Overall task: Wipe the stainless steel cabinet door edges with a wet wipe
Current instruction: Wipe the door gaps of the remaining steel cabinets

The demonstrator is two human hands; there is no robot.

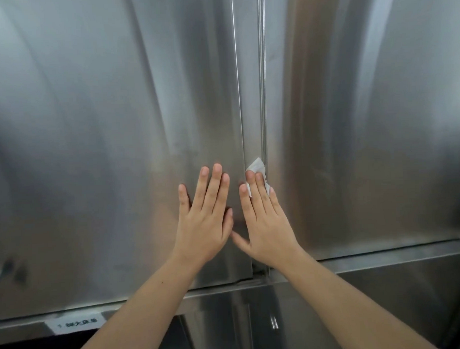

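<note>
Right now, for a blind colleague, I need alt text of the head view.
A right hand presses a white wet wipe into the gap between two stainless steel doors; the left hand lies flat on the left door.

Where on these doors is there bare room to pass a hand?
Free: the seam above the wet wipe, and the right door beyond the right hand. Crowded: low at the seam, where the left hand lies flat beside it.

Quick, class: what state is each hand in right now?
Left hand: open, flat on the left door.
Right hand: open, pressing the wipe on the door edge.
</note>
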